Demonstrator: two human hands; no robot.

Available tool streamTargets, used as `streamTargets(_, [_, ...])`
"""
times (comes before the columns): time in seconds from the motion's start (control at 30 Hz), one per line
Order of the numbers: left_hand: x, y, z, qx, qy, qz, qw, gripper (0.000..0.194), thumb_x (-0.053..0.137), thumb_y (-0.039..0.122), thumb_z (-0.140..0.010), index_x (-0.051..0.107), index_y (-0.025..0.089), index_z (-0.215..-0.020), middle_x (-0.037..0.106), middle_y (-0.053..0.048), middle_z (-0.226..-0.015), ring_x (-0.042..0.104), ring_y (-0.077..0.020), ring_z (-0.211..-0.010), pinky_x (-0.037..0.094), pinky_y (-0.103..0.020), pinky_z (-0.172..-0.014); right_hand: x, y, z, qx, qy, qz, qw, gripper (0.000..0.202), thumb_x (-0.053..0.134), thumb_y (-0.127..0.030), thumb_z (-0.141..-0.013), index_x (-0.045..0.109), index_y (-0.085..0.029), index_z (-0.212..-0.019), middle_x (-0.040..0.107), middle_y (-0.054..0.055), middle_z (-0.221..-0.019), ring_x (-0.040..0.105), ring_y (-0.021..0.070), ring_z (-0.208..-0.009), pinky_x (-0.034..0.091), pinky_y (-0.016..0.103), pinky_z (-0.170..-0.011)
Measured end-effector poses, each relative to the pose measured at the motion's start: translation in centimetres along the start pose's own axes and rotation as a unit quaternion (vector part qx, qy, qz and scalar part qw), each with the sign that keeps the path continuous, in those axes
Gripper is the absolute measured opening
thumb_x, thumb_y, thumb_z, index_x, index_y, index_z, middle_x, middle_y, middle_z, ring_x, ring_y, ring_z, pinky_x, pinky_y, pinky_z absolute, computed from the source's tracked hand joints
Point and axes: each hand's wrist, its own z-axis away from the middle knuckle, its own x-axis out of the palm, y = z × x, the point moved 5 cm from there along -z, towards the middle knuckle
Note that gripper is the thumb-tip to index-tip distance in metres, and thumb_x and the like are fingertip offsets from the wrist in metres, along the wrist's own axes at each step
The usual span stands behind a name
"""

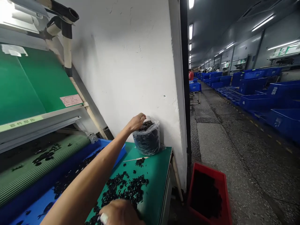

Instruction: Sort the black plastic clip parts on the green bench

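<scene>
My left hand (137, 122) is at the top of a clear plastic bag (148, 142) filled with black pieces. Its fingers are curled together by the bag's rim, and what they hold, if anything, is hidden. Blurred and partly cut off at the bottom edge, my right hand (119, 213) rests at a loose pile of small black parts (126, 189) on the green tabletop (156, 175). White tape wraps one of its fingers; the fingertips are not clear. A thin white stick (134, 159) lies between pile and bag.
On the left, a blue tray (42, 200) with black parts sits beneath a green ribbed conveyor belt (70, 148). A red bin (223, 190) with dark contents stands on the floor right of the table. A white wall (131, 62) rises behind; blue crates (255, 101) line the aisle.
</scene>
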Motion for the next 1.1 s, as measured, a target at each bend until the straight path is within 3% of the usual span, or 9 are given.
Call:
streamTargets(0.07, [-1.4, -0.2, 1.7, -0.001, 0.048, -0.011, 0.999, 0.033, 0.060, 0.031, -0.091, 0.058, 0.017, -0.121, 0.062, -0.009, -0.122, 0.064, -0.0238, -0.100, 0.054, -0.045, -0.083, -1.9, 0.9, -0.8, -0.045, -0.010, 0.009, 0.999, 0.031, 0.056, -0.009, -0.078, 0.067, -0.020, -0.104, 0.072, 0.003, -0.095, 0.066, 0.0163, -0.085, 0.054, 0.022, -0.073])
streamTargets(0.13, [-3.1, -0.6, 4.3, -0.006, 0.097, -0.020, 0.995, 0.026, 0.056, 0.029, -0.093, 0.061, 0.016, -0.114, 0.065, -0.008, -0.114, 0.064, -0.0226, -0.096, 0.054, -0.043, -0.082, -3.9, 3.1, -2.3, -0.012, -0.010, 0.044, 0.999, 0.040, 0.051, 0.001, -0.079, 0.065, -0.018, -0.110, 0.070, 0.003, -0.107, 0.064, 0.0144, -0.100, 0.051, 0.022, -0.087])
streamTargets(0.3, [-5.9, -2.6, 14.6, -0.041, 0.124, -0.035, 0.991, 0.030, 0.037, 0.013, -0.085, 0.066, 0.016, -0.092, 0.071, -0.003, -0.086, 0.065, -0.0201, -0.082, 0.053, -0.034, -0.076, -5.8, 9.5, -7.2, 0.047, -0.067, 0.119, 0.990, 0.030, 0.047, -0.004, -0.092, 0.062, -0.015, -0.115, 0.065, 0.010, -0.115, 0.061, 0.0193, -0.107, 0.050, 0.034, -0.092])
streamTargets(0.37, [-6.0, -3.8, 19.8, -0.066, 0.104, -0.041, 0.992, 0.028, 0.040, 0.017, -0.085, 0.067, 0.019, -0.090, 0.072, -0.002, -0.091, 0.066, -0.0200, -0.086, 0.052, -0.031, -0.080, -5.1, 11.1, -9.0, 0.059, -0.112, 0.158, 0.979, 0.025, 0.057, -0.028, -0.094, 0.060, -0.016, -0.117, 0.061, 0.008, -0.119, 0.061, 0.0212, -0.103, 0.052, 0.042, -0.087])
streamTargets(0.47, [-5.5, -5.6, 28.7, -0.131, 0.076, -0.057, 0.987, 0.028, 0.042, 0.028, -0.090, 0.069, 0.022, -0.098, 0.075, -0.001, -0.093, 0.068, -0.0195, -0.083, 0.054, -0.029, -0.076, -3.6, 12.5, -10.9, 0.087, -0.168, 0.219, 0.957, 0.031, 0.057, -0.033, -0.094, 0.057, -0.017, -0.121, 0.058, 0.009, -0.122, 0.061, 0.0218, -0.102, 0.053, 0.042, -0.086])
streamTargets(0.67, [-5.4, -7.1, 47.9, -0.299, 0.111, -0.119, 0.940, 0.035, 0.042, 0.038, -0.092, 0.064, 0.023, -0.114, 0.071, -0.006, -0.117, 0.066, -0.0238, -0.108, 0.052, -0.033, -0.092, -1.3, 13.1, -11.6, 0.087, -0.238, 0.304, 0.918, 0.029, 0.057, -0.033, -0.094, 0.058, -0.017, -0.119, 0.060, 0.009, -0.119, 0.061, 0.0208, -0.099, 0.053, 0.041, -0.084])
streamTargets(0.8, [-5.3, -6.6, 58.4, -0.405, 0.148, -0.173, 0.886, 0.044, 0.036, 0.041, -0.094, 0.057, 0.018, -0.126, 0.061, -0.012, -0.135, 0.055, -0.0268, -0.126, 0.043, -0.043, -0.106, -0.6, 12.8, -11.2, 0.022, -0.258, 0.319, 0.912, 0.025, 0.049, -0.007, -0.088, 0.065, -0.011, -0.107, 0.064, 0.017, -0.100, 0.062, 0.0280, -0.095, 0.048, 0.036, -0.076])
streamTargets(0.93, [-4.1, -7.0, 63.7, -0.469, 0.159, -0.204, 0.845, 0.054, 0.036, 0.043, -0.094, 0.048, 0.011, -0.136, 0.047, -0.018, -0.147, 0.039, -0.0305, -0.138, 0.034, -0.050, -0.112, -1.1, 10.9, -11.0, -0.048, -0.228, 0.320, 0.918, 0.031, 0.045, -0.004, -0.084, 0.062, -0.003, -0.109, 0.059, 0.024, -0.100, 0.058, 0.0338, -0.094, 0.043, 0.037, -0.071])
streamTargets(1.1, [-2.4, -9.5, 62.8, -0.481, 0.154, -0.210, 0.837, 0.061, 0.030, 0.045, -0.096, 0.046, 0.003, -0.138, 0.043, -0.024, -0.149, 0.033, -0.0341, -0.141, 0.031, -0.055, -0.112, -3.1, 7.1, -11.0, -0.099, -0.166, 0.302, 0.934, 0.036, 0.039, -0.007, -0.087, 0.059, -0.007, -0.117, 0.054, 0.020, -0.107, 0.059, 0.0269, -0.083, 0.042, 0.034, -0.068])
